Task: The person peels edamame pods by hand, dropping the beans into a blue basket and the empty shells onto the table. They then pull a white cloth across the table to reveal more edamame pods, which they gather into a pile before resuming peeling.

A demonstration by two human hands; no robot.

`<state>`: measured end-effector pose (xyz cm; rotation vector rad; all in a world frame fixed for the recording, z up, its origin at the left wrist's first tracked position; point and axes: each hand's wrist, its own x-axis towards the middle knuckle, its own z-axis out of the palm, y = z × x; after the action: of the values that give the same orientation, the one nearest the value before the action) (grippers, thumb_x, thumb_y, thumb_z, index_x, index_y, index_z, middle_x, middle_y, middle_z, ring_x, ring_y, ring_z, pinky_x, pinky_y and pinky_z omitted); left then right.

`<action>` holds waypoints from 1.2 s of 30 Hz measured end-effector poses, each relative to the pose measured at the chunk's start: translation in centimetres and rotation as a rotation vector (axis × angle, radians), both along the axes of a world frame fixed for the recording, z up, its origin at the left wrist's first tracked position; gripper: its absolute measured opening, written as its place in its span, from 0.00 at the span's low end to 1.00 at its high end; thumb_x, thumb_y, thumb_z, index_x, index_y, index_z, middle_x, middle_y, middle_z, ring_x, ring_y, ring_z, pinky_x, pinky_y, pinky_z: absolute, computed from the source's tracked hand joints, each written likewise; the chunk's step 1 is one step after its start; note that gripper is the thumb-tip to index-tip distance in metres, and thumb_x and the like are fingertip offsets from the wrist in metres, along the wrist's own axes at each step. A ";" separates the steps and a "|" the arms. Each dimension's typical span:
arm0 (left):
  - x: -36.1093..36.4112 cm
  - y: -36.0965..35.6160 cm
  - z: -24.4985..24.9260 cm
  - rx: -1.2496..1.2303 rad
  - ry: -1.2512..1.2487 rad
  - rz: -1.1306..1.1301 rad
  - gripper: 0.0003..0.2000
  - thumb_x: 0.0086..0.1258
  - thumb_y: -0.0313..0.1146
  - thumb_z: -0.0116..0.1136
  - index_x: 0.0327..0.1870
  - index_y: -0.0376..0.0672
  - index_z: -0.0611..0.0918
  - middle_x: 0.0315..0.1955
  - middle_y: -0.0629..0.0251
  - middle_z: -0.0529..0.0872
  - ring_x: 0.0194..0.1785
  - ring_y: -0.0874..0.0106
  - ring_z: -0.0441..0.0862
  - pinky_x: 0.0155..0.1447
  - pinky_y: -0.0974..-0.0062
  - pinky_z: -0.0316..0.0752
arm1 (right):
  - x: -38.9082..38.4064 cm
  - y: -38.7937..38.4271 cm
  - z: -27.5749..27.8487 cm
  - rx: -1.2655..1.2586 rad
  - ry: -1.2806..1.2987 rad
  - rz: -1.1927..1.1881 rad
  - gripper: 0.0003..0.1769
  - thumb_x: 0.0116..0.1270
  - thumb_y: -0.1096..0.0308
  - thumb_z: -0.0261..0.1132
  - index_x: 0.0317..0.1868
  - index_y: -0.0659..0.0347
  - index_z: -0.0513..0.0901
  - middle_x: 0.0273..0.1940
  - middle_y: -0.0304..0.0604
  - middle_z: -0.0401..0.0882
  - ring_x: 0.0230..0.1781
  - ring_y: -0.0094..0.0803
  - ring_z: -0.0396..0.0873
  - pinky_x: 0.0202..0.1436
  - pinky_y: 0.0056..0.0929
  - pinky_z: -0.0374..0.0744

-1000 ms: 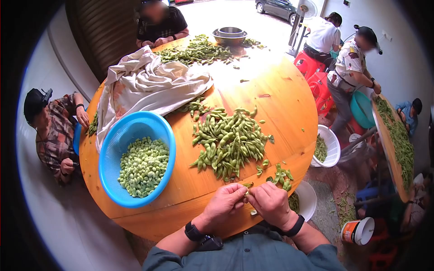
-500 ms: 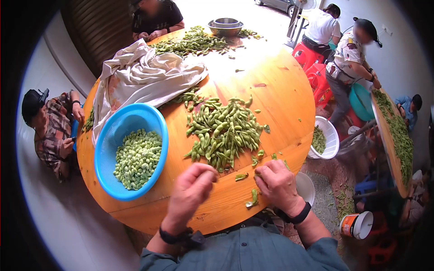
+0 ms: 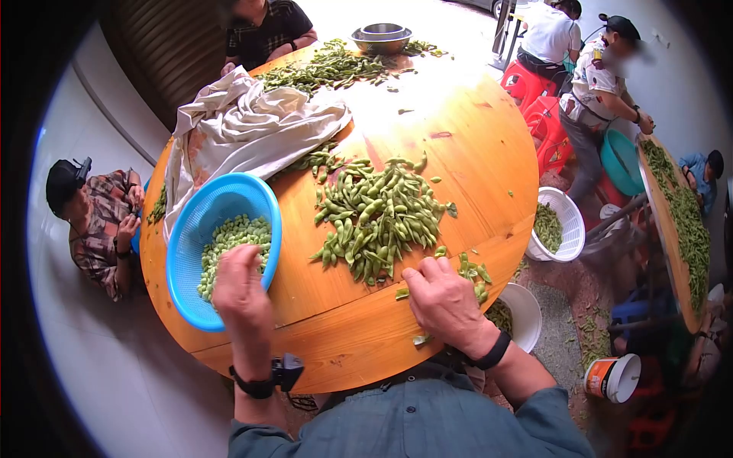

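My left hand (image 3: 243, 294) is over the near right rim of a blue plastic basket (image 3: 182, 284), fingers curled together; whatever they hold is hidden. Shelled green beans (image 3: 241, 233) lie in the basket, partly covered by that hand. On the table, my right hand (image 3: 449, 305) has its fingers closed at a green bean pod (image 3: 402, 293), of which only the end shows by the fingertips. Just beyond is a heap of unshelled pods (image 3: 378, 217). Several opened pods (image 3: 475, 275) lie to the right of this hand.
A pale cloth (image 3: 252, 126) lies behind the basket on the round wooden table (image 3: 473, 168). Metal bowls (image 3: 382, 38) stand at the far side. White bucket (image 3: 527, 320) and white basket (image 3: 569, 225) stand at the right, below the table. Other people work around both tables.
My left hand has moved left from above the table to the blue basket. My right hand has shifted slightly left to the pod lying on the table. The view has turned a little.
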<state>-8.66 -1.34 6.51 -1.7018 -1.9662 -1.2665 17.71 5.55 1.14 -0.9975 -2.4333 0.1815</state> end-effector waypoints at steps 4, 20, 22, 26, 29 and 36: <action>6.2 3.5 -1.9 -0.162 0.000 -0.376 0.11 0.63 0.20 0.63 0.46 0.35 0.82 0.38 0.53 0.82 0.40 0.56 0.83 0.42 0.64 0.78 | 0.5 -0.1 -0.6 -0.079 -0.163 0.068 0.10 0.56 0.75 0.64 0.40 0.62 0.80 0.32 0.47 0.73 0.36 0.43 0.76 0.35 0.37 0.77; 8.0 2.8 -5.3 -0.696 -1.115 -0.571 0.10 0.77 0.29 0.56 0.52 0.35 0.82 0.32 0.72 0.83 0.26 0.85 0.76 0.27 0.84 0.72 | 2.2 -1.4 -0.2 -0.530 0.604 0.003 0.13 0.69 0.79 0.55 0.51 0.69 0.80 0.36 0.53 0.84 0.35 0.34 0.85 0.40 0.29 0.80; 8.9 2.5 -5.4 -0.769 -1.300 -0.611 0.12 0.76 0.27 0.55 0.56 0.34 0.80 0.33 0.70 0.84 0.27 0.84 0.77 0.30 0.85 0.74 | 2.1 -1.9 -0.2 -0.597 0.568 -0.083 0.15 0.69 0.78 0.55 0.55 0.70 0.77 0.31 0.47 0.84 0.31 0.33 0.84 0.39 0.29 0.80; 9.9 2.0 -5.9 -0.798 -1.271 -0.674 0.09 0.75 0.27 0.58 0.52 0.36 0.80 0.34 0.70 0.85 0.29 0.84 0.78 0.31 0.85 0.74 | 1.7 -2.5 0.6 -0.723 0.611 -0.126 0.16 0.66 0.76 0.57 0.54 0.71 0.76 0.28 0.57 0.80 0.28 0.50 0.82 0.35 0.42 0.78; 10.3 2.0 -6.2 -0.794 -1.245 -0.675 0.07 0.74 0.27 0.59 0.48 0.37 0.79 0.33 0.70 0.85 0.29 0.84 0.78 0.31 0.86 0.74 | 1.9 -2.2 -1.0 -0.620 0.579 -0.055 0.14 0.67 0.75 0.57 0.52 0.71 0.75 0.30 0.60 0.81 0.31 0.53 0.83 0.36 0.45 0.79; 10.3 1.7 -6.9 -0.780 -1.174 -0.689 0.07 0.71 0.24 0.62 0.47 0.39 0.79 0.35 0.68 0.86 0.33 0.82 0.81 0.35 0.85 0.75 | 2.3 -2.4 -0.7 -0.654 0.512 -0.081 0.12 0.67 0.75 0.56 0.49 0.69 0.75 0.31 0.62 0.82 0.34 0.56 0.83 0.38 0.48 0.80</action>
<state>1.69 0.33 -0.36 -2.4473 -2.8843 -2.3430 19.97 3.12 0.45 -1.1284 -1.8746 1.1107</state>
